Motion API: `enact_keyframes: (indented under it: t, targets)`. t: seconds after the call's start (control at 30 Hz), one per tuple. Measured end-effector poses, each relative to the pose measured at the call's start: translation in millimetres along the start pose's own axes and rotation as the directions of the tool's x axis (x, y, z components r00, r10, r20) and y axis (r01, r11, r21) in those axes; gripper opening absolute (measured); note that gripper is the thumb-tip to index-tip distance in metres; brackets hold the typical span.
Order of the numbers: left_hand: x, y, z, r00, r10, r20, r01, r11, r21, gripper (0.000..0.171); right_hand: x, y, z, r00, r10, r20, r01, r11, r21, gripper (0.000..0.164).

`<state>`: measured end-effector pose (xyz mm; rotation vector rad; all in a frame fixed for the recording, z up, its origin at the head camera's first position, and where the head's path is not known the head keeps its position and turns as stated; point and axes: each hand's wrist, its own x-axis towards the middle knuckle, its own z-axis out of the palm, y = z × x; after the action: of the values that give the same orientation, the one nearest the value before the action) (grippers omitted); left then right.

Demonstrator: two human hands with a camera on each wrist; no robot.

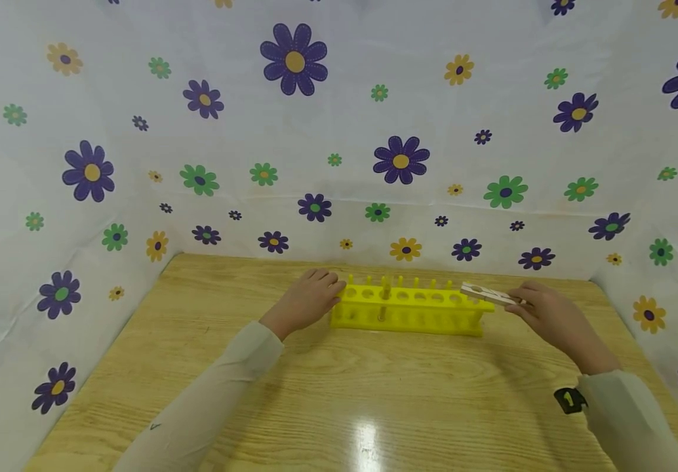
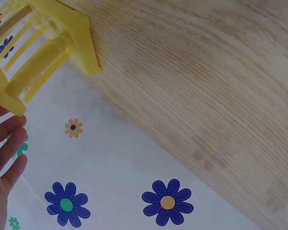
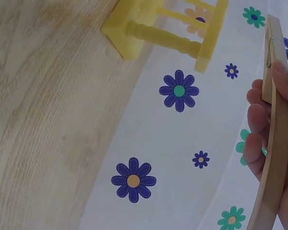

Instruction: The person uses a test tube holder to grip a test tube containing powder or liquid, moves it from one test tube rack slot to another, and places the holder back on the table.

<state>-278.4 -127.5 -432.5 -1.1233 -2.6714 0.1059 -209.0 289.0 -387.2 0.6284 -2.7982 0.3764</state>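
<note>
A yellow test tube rack (image 1: pixel 410 318) stands on the wooden table near the back wall. A clear, brownish-looking test tube (image 1: pixel 386 288) is upright in one of its holes, left of the middle. At the rack's left end, my left hand (image 1: pixel 306 301) holds the upper corner; the fingers (image 2: pixel 12 139) look fairly straight, and the thumb is hidden in the left wrist view. My right hand (image 1: pixel 554 321) grips a wooden test tube clamp (image 3: pixel 278 139) between thumb and fingers. The clamp's front end points left, over the rack's right end, with no tube visible in it.
A white cloth (image 1: pixel 339 131) with printed flowers lines the back and both sides. The wooden table (image 1: pixel 374 393) extends in front of the rack. A dark band with a green mark (image 1: pixel 569 400) sits at the right sleeve.
</note>
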Motion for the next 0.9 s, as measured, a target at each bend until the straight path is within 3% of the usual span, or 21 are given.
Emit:
enact_keyframes:
  t: [0.9]
  targets:
    - [-0.4,-0.7,-0.6,1.000,0.005,-0.017,-0.005,1.000,0.005,0.019,11.5,-6.3,12.0,0.999,-0.001,0.034,0.001,1.000,-0.009,0.024]
